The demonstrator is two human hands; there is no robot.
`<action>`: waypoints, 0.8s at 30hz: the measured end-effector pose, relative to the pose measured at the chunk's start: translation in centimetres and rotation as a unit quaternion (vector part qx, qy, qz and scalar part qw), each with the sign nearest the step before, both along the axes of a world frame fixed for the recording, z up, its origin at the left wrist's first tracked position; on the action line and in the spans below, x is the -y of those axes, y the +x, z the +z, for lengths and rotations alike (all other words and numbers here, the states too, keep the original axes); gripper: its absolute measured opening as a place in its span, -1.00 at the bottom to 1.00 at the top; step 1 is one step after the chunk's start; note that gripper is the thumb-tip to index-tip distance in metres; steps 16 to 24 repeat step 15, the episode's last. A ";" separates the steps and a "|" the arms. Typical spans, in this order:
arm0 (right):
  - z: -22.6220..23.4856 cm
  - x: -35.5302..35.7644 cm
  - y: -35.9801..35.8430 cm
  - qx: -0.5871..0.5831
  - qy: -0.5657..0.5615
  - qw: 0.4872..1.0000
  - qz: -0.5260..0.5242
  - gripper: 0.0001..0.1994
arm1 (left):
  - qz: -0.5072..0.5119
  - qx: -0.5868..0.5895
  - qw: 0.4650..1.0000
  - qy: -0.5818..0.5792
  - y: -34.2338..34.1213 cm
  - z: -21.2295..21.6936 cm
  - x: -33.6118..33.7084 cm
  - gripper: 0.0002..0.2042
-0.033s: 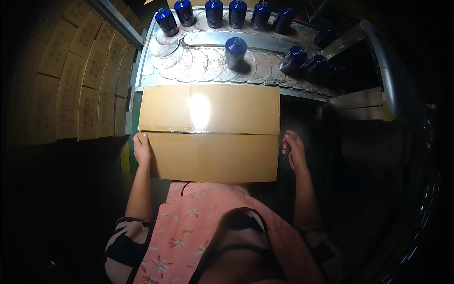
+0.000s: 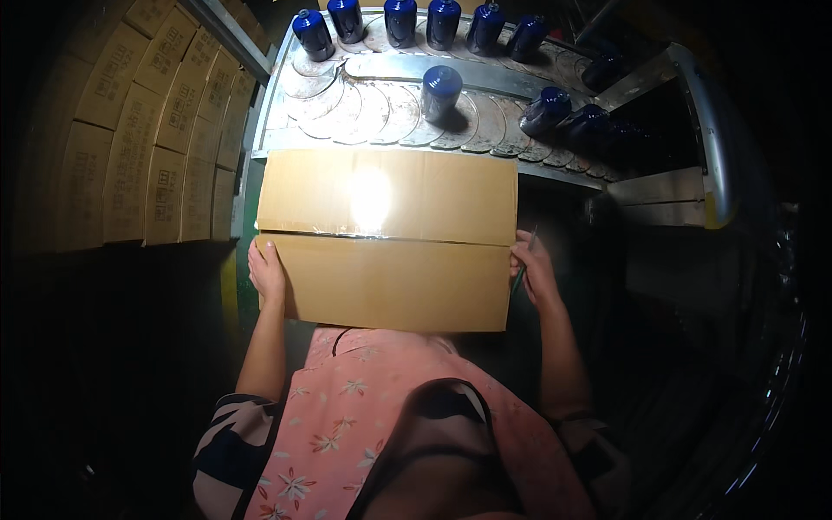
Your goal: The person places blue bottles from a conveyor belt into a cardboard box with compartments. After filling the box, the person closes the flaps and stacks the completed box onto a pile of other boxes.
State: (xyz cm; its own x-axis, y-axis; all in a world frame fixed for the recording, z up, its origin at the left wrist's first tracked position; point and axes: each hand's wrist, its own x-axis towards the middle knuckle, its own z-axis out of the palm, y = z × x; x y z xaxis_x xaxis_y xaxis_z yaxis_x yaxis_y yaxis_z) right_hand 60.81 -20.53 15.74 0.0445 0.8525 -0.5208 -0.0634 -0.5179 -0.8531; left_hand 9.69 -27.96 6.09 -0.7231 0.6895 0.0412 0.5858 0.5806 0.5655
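A closed cardboard box [image 2: 394,282] lies in front of me, its two top flaps meeting at a middle seam with clear, shiny tape on it. My left hand [image 2: 267,270] grips the box's left edge, fingers along the side and thumb near the top. At the right edge, my right hand [image 2: 532,269] has its fingers closed round a thin dark green pen-like stick [image 2: 519,279]. Those fingertips reach the box's side near the seam. Whether the stick is a pen or another tool, I cannot make out.
Behind the box runs a curved conveyor [image 2: 381,117] of overlapping plates. Several dark blue bottles stand on it, one blue bottle [image 2: 442,94] nearest the box. Stacked cartons [image 2: 134,173] rise on the left. A metal guard [image 2: 704,139] stands at the right.
My right hand has come in to the box's right side, and the stick in it has turned more upright. My left hand has shifted slightly, still at the left edge.
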 end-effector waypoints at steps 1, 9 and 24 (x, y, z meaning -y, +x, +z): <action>0.1 -0.7 -2.1 -0.008 0.015 0.998 0.067 -0.57 | 0.029 -0.046 0.998 -0.015 0.7 0.0 0.6 -0.54; 1.0 -2.0 -22.7 0.116 0.046 0.866 0.484 -0.74 | 0.059 -0.026 0.998 0.022 -4.7 1.1 0.7 -0.62; 1.1 -3.4 -38.2 0.360 0.259 0.655 0.612 -0.72 | 0.049 0.028 0.994 0.097 -10.2 1.8 0.9 -0.66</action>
